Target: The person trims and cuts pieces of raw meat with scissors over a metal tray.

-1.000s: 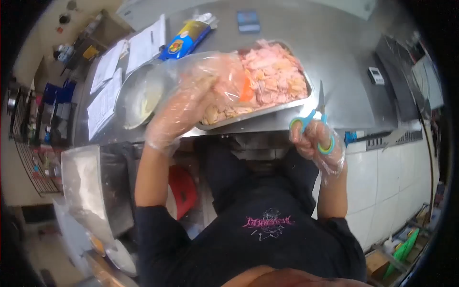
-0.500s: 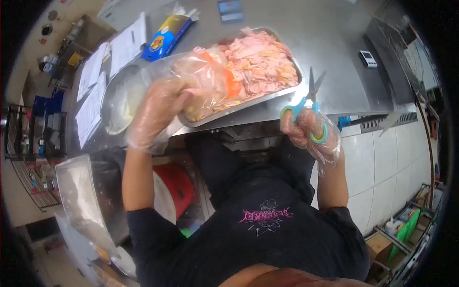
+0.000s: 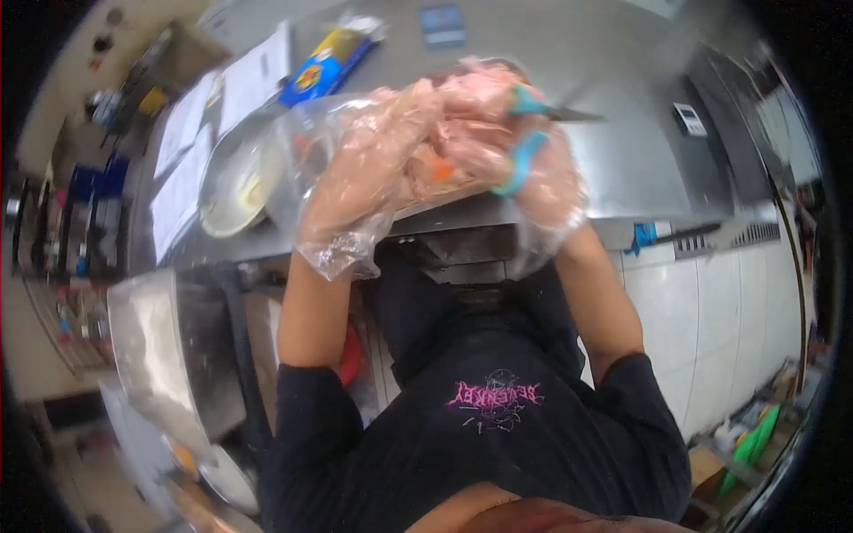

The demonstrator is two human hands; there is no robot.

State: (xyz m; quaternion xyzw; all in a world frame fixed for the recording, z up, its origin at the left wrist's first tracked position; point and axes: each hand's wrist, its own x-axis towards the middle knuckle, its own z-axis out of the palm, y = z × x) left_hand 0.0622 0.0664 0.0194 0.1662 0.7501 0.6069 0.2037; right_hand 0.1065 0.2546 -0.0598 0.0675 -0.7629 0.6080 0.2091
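Note:
My left hand (image 3: 378, 164), in a clear plastic glove, reaches into the pale pink raw meat (image 3: 480, 80). Its fingers are blurred, so their grip is hard to make out. Also gloved, my right hand (image 3: 544, 182) has its fingers in the teal handles of a pair of scissors (image 3: 526, 105), whose blades point right. That hand is at the right side of the meat, touching or very near it. Beneath, the metal tray (image 3: 444, 204) is mostly covered. A clear plastic bag (image 3: 306, 124) lies left of the meat, partly behind my left hand.
A bowl with pale contents (image 3: 213, 200) stands left on the steel table (image 3: 622, 80). Behind it are paper sheets (image 3: 253, 84) and a blue and yellow packet (image 3: 329, 67). A phone-like object (image 3: 442, 27) lies at the back, a small white device (image 3: 689, 120) at right.
Both hands have come together over the meat, the left moving right and the right moving up and left. The scissors have swung from pointing away to pointing right.

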